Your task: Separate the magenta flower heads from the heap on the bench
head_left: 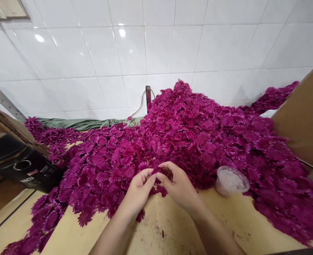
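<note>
A big heap of magenta fabric flower heads (188, 134) covers the tan table (169, 230) up to the tiled wall. My left hand (139, 187) and my right hand (179, 184) meet at the heap's near edge. Both pinch the same magenta flower piece (160, 173) between their fingertips. Loose flowers lie under and around both hands. A small clear plastic cup (231, 181) lies tipped on its side just right of my right hand, against the heap.
A black appliance (18, 164) sits at the left under a cardboard flap. A cardboard box wall (302, 117) stands at the right. Green cloth (82, 124) lies along the white tiled wall behind the heap. A metal bracket (148, 95) rises at the wall.
</note>
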The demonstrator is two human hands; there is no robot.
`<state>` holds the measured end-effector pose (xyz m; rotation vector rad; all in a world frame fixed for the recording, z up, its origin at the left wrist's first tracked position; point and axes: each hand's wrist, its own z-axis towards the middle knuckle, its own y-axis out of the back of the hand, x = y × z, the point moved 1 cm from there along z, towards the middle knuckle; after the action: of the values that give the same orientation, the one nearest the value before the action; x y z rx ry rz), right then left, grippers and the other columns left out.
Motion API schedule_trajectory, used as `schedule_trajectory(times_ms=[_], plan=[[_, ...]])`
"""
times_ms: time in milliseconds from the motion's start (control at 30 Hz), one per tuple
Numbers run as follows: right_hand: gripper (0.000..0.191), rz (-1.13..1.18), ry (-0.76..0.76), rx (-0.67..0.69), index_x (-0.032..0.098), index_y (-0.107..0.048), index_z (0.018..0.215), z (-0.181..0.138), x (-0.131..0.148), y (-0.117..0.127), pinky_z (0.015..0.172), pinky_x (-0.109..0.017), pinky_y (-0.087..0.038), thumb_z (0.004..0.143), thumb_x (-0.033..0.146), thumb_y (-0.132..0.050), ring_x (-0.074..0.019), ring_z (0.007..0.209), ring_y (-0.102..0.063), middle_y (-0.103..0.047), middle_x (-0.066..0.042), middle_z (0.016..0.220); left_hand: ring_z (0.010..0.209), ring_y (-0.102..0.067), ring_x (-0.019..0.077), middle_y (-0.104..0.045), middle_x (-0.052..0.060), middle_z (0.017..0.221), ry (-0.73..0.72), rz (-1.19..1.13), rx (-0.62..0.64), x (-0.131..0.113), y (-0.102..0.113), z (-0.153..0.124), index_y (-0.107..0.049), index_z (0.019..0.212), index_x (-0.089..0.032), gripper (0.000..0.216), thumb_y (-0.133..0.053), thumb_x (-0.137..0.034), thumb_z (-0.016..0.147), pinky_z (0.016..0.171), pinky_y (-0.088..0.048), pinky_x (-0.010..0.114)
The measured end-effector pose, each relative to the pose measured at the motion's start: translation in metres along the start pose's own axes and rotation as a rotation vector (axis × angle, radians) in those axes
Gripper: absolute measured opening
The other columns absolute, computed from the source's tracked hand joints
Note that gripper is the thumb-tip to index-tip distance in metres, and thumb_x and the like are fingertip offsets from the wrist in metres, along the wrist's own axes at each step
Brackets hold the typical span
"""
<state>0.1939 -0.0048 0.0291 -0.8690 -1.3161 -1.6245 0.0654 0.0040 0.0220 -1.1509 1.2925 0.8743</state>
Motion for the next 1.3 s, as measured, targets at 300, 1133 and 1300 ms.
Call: schedule_trajectory(times_ms=[300, 1133, 1300], plan=[[0.013, 0.318, -0.083, 0.122, 0.018, -0.053, 0.085, -0.003, -0.004, 0.002, 0.052, -0.023, -0.046, 0.072, 0.017, -0.049, -0.0103, 0.059, -0.053, -0.057, 0.000, 0.073, 0.058, -0.052, 0.0102, -0.057, -0.001, 0.063, 0.031, 0.003, 0.025, 0.003, -0.007, -0.002, -0.059, 0.070, -0.014, 0.027, -0.067, -0.039, 0.062, 0.057, -0.043, 0.022], [0.015, 0.329, -0.055, 0.161, 0.017, -0.056, 0.083, -0.004, 0.001, -0.007, 0.062, -0.025, -0.045, 0.069, 0.018, -0.054, -0.0106, 0.065, -0.053, -0.057, 0.000, 0.072, 0.046, -0.035, 0.0061, -0.040, -0.006, 0.048, -0.054, 0.059, -0.066, 0.009, -0.003, 0.012, -0.045, 0.052, -0.016, 0.044, -0.051, -0.056, 0.068, 0.047, -0.032, 0.018], [0.006, 0.320, -0.060, 0.022, 0.017, -0.053, 0.075, -0.001, -0.003, -0.004, 0.060, -0.024, -0.043, 0.071, 0.020, -0.050, -0.0100, 0.062, -0.050, -0.053, 0.002, 0.068, 0.069, -0.051, 0.0126, -0.057, -0.001, 0.067, -0.071, 0.092, 0.111, 0.002, -0.003, 0.004, -0.058, 0.068, -0.017, 0.027, -0.059, -0.044, 0.068, 0.069, -0.041, 0.023]])
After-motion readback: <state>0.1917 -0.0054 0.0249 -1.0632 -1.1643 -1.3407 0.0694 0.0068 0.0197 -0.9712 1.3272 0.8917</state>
